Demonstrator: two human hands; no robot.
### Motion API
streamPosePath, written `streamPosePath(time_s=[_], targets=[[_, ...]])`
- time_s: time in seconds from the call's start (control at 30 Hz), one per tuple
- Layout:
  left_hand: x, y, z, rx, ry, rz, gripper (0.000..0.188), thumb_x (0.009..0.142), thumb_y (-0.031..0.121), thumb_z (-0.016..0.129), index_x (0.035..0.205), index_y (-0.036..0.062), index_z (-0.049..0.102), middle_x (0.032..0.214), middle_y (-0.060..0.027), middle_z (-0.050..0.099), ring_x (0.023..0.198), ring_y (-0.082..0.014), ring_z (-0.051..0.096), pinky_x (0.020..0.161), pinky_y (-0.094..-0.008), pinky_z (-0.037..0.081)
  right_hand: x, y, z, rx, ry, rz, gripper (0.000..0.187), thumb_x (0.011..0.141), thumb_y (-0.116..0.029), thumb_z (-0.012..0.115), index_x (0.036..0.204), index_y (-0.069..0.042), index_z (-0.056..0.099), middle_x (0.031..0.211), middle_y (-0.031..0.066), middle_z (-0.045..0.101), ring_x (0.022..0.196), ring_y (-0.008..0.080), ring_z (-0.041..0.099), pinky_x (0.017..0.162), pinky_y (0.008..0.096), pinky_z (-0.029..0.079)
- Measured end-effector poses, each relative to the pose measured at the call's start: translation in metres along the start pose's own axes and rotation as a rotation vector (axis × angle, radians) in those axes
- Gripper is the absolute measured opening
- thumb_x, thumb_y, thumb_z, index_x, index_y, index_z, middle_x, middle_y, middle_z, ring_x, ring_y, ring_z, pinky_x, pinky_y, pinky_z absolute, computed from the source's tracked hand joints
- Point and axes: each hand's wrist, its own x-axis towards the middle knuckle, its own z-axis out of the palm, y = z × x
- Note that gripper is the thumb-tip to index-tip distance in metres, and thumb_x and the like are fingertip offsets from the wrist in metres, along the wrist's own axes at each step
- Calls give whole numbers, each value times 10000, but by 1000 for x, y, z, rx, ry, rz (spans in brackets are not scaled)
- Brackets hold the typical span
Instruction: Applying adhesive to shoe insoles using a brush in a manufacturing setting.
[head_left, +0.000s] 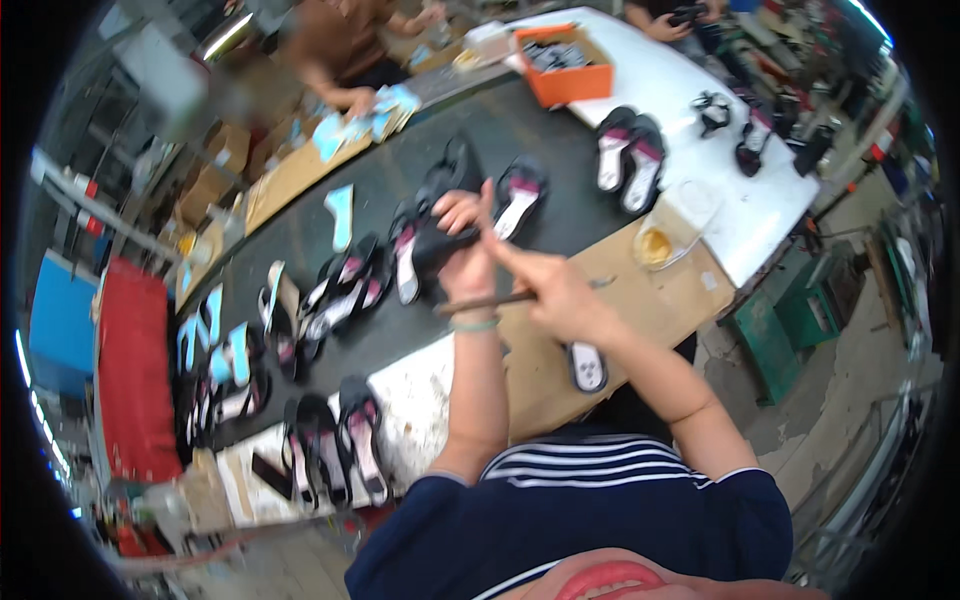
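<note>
My left hand (467,265) is raised over the worktable, its fingers curled round a black sandal (440,246). My right hand (565,295) is beside it, closed on a thin brown stick-like tool (490,301), perhaps a brush. Its index finger reaches to the sandal or to my left palm; blur hides the exact contact. Just beyond stand black sandals with pale insoles, one (520,196) to the right of my left hand and one (406,262) to its left. Under my right forearm, a pale insole (587,368) with dark marks shows on the cardboard (535,385).
A clear tub (655,247) of yellowish paste stands on the cardboard at right. Several sandals (345,290) line the dark belt-like surface (400,345). An orange box (563,72) sits at the back. Another person's hand (358,102) touches light-blue pieces (393,105) across the table.
</note>
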Motion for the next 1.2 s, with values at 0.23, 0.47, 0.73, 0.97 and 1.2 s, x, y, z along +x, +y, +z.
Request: streamPosePath(time_s=[0.23,0.47,0.73,0.97,1.2], targets=[[-3,20,0,148,52,36,91,921,14,424,922,-10,511,819,-67,530,664,-159,492,705,-280,434,4,-13,-9,-74,-11,-12,698,712,32,585,1395,-82,499,828,152,621,722,331,620,659,408,499],[-17,65,-13,698,-15,124,636,914,376,603,1229,-129,378,996,-71,506,807,-177,442,712,-294,386,-38,-2,-93,382,357,326,283,972,-136,516,1178,6,646,879,78,632,761,119,589,674,283,492],[-57,105,-18,1471,139,331,776,891,750,399,1178,46,552,851,-86,607,680,-191,553,581,-298,446,-118,45,-179,654,656,526,397,1032,-299,438,1055,22,671,851,87,680,707,135,629,689,260,505],[-64,113,-19,1629,210,483,760,931,713,349,1366,104,482,1146,-47,641,937,-179,647,843,-334,537,-130,93,-187,177,568,509,148,871,-92,693,944,36,700,813,67,698,729,111,642,676,256,507],[-71,79,-16,1810,233,659,750,979,660,280,1419,71,429,1303,-51,568,1085,-170,595,923,-313,492,-87,125,-176,-153,338,622,161,784,-90,692,899,19,720,790,91,718,726,137,663,681,269,513]])
